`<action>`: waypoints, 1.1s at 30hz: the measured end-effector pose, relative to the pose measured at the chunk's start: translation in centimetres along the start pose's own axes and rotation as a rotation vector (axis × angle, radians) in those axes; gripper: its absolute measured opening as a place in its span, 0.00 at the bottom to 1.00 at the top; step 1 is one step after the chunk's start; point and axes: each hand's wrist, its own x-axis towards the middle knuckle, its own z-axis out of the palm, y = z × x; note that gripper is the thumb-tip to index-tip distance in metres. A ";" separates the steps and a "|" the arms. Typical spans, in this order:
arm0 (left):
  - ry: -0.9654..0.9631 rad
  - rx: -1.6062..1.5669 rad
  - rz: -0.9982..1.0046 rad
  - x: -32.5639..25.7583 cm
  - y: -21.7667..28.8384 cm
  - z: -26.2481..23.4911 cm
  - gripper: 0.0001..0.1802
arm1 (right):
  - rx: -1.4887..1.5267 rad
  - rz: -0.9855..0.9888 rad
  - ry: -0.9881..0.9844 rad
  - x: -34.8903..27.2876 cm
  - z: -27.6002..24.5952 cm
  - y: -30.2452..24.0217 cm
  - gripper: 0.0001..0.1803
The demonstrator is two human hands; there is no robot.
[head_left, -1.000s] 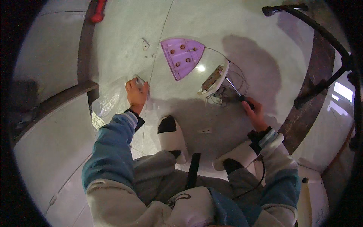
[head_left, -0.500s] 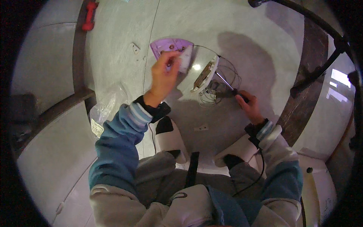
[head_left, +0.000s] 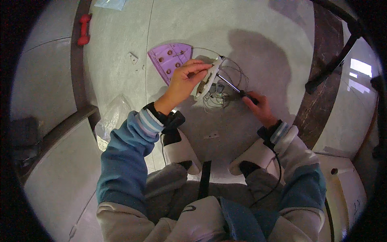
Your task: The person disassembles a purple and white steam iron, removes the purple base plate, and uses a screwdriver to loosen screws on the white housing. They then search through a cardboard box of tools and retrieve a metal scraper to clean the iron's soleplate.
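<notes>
My left hand (head_left: 183, 80) is closed at the fingertips on the edge of a narrow white casing (head_left: 211, 78), which stands tilted and shows brownish parts inside. In my right hand (head_left: 260, 107) is a screwdriver (head_left: 229, 83) with a dark handle and metal shaft. Its tip meets the right side of the casing. Left of the casing lies a purple pointed shell (head_left: 171, 60) with several round brown-ringed holes, partly covered by my left hand. Thin grey wires (head_left: 217, 101) lie coiled beneath and right of the casing, around a small grey part. One wire runs from the shell to the casing.
A small white plate (head_left: 132, 58) lies left of the shell, and another pale piece (head_left: 211, 136) is between my feet. A clear plastic bag (head_left: 115, 115) sits by the left edge. A red dumbbell (head_left: 84, 30) lies far left; a black metal frame (head_left: 334, 66) stands right.
My left hand has moved right from over the purple shell to the casing, and a pale blurred patch over the shell is gone. The screwdriver stays against the casing. The view has shifted slightly.
</notes>
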 end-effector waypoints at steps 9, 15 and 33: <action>-0.007 0.083 0.008 1.0 -0.5 -0.1 0.06 | -0.088 -0.048 -0.008 0.4 -0.1 0.4 0.17; -0.103 0.254 0.181 2.3 -0.2 -0.6 0.05 | -0.172 -0.047 -0.004 0.5 -0.2 0.9 0.16; 0.152 0.362 0.256 -1.3 1.2 2.9 0.19 | -0.456 -0.294 0.217 -0.2 -0.2 0.7 0.17</action>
